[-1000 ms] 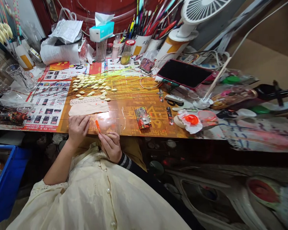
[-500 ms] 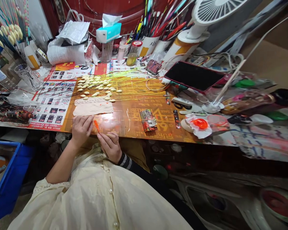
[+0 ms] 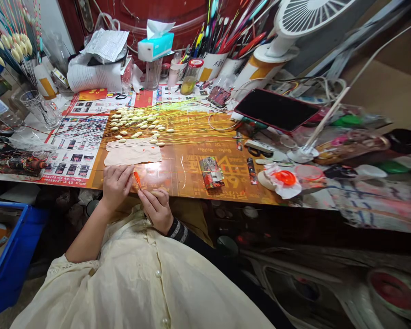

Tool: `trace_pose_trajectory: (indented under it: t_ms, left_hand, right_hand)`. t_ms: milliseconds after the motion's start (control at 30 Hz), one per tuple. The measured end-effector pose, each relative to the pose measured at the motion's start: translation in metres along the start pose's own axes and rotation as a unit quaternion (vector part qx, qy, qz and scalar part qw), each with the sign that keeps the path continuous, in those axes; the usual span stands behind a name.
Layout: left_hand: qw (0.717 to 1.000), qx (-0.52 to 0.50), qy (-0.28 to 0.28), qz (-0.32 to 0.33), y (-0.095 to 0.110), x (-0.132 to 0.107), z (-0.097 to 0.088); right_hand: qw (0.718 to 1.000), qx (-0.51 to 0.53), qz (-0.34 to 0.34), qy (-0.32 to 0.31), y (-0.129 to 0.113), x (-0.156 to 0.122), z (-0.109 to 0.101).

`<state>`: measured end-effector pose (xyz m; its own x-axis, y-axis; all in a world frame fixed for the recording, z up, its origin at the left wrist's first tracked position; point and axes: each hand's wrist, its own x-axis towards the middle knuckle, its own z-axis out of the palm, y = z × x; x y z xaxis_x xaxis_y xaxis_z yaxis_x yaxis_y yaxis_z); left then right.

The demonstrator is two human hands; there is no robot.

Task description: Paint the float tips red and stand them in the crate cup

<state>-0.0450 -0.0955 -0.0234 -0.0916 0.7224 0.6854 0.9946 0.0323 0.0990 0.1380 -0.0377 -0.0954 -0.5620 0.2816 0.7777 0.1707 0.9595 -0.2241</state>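
Orange-tipped stem point(image 3: 136, 179) rises from the right hand point(image 3: 156, 210), its grip pressed together and pinching the stem between thumb and fingers, just above the surface point(image 3: 185, 180). The left hand point(image 3: 115, 185) rests just beside it with fingers curled; I cannot tell whether that grip holds anything. Just ahead lies a pale cloth point(image 3: 133, 155) with orange smears. Beyond it, many pale beads point(image 3: 133, 123) sit side by side on long yellow stems point(image 3: 198, 123). No orange shows on them, though they are small to judge, so 1 piece appears in work and most of the batch appears left. Farther right, a crumpled white wrapper point(image 3: 276, 186) holds a blob of orange paint point(image 3: 284, 177). Brushes point(image 3: 226, 32) crowd cups point(image 3: 212, 66) along the top of the frame.
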Motion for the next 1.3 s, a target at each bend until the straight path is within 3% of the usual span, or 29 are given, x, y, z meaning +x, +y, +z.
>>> trace_pose_trajectory:
  t_ms: [633,900,1300]
  left_hand:
    - [1.000,-0.014,-0.013,-0.017,0.000,-0.001,0.000]
    - [1.000,-0.003,0.012,0.003,0.001,0.001,-0.001]
    - [0.999,-0.027,-0.006,-0.028,0.001,0.004,-0.008]
  right_hand:
    - [1.000,0.009,-0.005,0.019,-0.002,0.005,-0.003]
    - [1.000,0.016,-0.006,0.021,0.000,0.001,-0.001]
    - [0.994,0.086,-0.035,0.049,0.007,-0.004,-0.011]
